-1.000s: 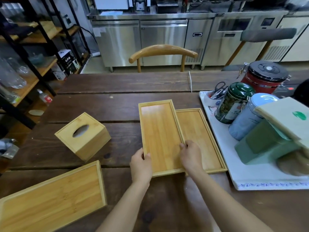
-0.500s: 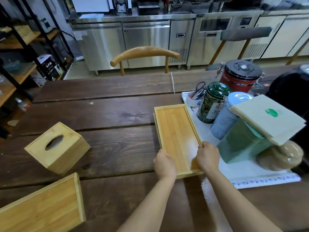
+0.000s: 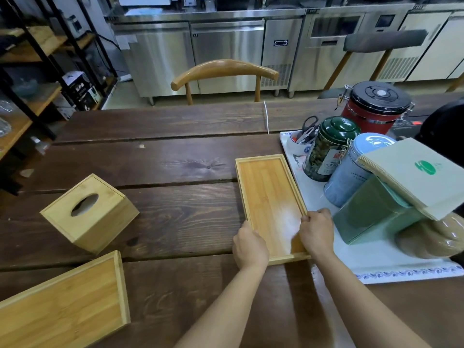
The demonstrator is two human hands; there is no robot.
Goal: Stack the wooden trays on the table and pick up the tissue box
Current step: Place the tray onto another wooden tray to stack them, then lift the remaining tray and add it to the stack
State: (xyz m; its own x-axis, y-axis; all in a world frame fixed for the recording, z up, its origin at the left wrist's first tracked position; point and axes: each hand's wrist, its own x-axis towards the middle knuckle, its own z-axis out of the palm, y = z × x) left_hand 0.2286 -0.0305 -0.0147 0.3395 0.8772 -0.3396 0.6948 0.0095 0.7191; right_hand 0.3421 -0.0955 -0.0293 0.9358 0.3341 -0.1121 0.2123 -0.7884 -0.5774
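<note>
Two narrow wooden trays (image 3: 268, 197) lie stacked on the dark wooden table (image 3: 163, 162), right of centre; only the upper one shows fully. My left hand (image 3: 249, 247) grips the stack's near left corner and my right hand (image 3: 316, 231) grips its near right edge. A cube-shaped wooden tissue box (image 3: 89, 212) with an oval slot on top stands apart at the left. A larger wooden tray (image 3: 62, 305) lies at the near left corner, partly cut off by the frame.
A white mat (image 3: 401, 262) touching the stack's right side holds a green tin (image 3: 326, 146), a blue tin (image 3: 351, 172), a red canister (image 3: 374, 106), a green box (image 3: 371, 212) and paper napkins (image 3: 414, 174). A wooden chair (image 3: 223, 71) stands behind the table. Shelves stand at the left.
The tray in both hands moved right onto the second tray and now sits squarely over it, hiding it. My view shifted right, so the tissue box and large tray appear further left.
</note>
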